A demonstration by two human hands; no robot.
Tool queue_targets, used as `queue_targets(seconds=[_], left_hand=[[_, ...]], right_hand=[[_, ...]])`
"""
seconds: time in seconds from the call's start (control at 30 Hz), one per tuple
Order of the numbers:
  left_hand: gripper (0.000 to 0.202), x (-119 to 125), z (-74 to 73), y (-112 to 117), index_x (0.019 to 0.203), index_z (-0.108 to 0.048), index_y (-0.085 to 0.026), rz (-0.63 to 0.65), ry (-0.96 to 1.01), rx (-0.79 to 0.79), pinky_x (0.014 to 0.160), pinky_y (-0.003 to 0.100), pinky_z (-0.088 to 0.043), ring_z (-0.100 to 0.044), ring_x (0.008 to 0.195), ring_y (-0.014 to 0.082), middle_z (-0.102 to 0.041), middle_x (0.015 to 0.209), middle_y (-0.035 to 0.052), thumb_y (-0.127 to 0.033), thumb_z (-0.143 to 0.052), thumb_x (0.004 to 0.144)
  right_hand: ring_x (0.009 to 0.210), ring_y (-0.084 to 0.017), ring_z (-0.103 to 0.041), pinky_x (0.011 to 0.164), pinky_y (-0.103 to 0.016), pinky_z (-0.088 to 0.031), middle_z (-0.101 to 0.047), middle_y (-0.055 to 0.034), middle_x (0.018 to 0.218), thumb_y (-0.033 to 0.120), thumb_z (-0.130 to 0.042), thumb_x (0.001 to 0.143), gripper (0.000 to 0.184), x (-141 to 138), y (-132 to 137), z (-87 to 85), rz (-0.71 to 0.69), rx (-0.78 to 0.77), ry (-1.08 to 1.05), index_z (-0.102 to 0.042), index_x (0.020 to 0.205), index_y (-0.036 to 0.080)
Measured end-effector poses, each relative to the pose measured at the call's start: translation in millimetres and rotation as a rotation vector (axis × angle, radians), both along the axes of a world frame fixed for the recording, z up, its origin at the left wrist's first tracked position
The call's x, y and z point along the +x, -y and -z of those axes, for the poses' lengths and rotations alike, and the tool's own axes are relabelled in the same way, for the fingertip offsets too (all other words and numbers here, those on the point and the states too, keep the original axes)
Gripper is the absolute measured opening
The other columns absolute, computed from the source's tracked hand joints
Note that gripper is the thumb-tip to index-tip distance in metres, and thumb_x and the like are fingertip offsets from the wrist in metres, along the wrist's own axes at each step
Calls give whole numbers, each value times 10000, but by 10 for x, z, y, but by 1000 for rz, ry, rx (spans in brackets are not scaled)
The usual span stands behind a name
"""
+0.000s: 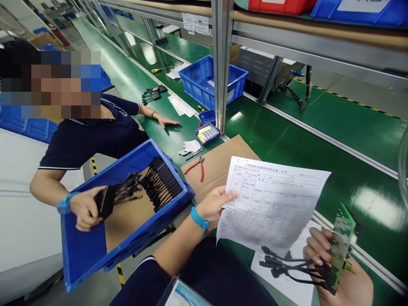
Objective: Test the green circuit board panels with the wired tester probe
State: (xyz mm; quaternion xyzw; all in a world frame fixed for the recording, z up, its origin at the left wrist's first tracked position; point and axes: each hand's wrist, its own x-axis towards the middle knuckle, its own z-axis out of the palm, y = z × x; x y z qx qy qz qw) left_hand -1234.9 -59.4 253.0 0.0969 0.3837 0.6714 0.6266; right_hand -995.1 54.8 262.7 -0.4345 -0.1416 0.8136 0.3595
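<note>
- Through the head camera I see the left hand (214, 203) pinching a printed sheet (270, 199) by its left edge, thumb on the face; the sheet hangs tilted above the desk (280, 140), its far side unsupported.
- The right hand (352, 276) is closed around a green circuit board (342, 246), raised at the lower right, with black cables (299, 267) fanning leftward; I cannot tell exactly where every finger presses.
- As I judge it, a grip squeezed too hard could stress small parts on the board, and one too loose could let it slip, since the cables pull to one side.
- The cable ends lie close to the sheet's lower edge, so I think lifting either hand carelessly might snag or crease the paper.
- A second sheet (270, 276) lies under the cables and could be dragged along if they catch it.
- Red-handled pliers (200, 165) rest on the cardboard (223, 170) beyond the left wrist; a sweep of that forearm might knock them.
- On the left, a co-worker's hand (84, 210) grips black cabled parts (106, 202) over a blue crate (84, 250), near enough to the left arm that I would worry about a bump.
</note>
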Motion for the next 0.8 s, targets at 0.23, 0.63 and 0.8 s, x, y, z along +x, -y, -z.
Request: queue_targets(seconds=[0.23, 0.63, 0.8], left_hand=[[442, 6, -19, 16, 962, -655, -111, 5, -25, -16, 758, 328, -493, -651, 844, 231, -680, 961, 120, -431, -764, 679], [417, -5, -29, 10, 981, -658, -114, -38, -20, -13, 721, 283, -496, -653, 813, 204, -681, 926, 105, -419, -742, 710], [435, -7, -44, 2, 990, -657, -107, -41, 3, -33, 727, 292, -511, -655, 852, 227, -681, 952, 114, -414, -753, 697]], right_hand=[[464, -56, -240, 349, -140, -341, -256, 43, 693, 80, -536, 632, 191, -5, -9, -87, 33, -57, -24, -477, 789, 172], [482, -32, -437, 441, -121, -465, -424, 38, 687, -6, -578, 611, 320, 285, -85, 190, 0, -173, -307, -479, 867, 160], [481, -81, -431, 383, -201, -420, -430, 25, 672, 161, -625, 705, 174, 303, -103, 237, -118, 91, -99, -536, 849, 200]])
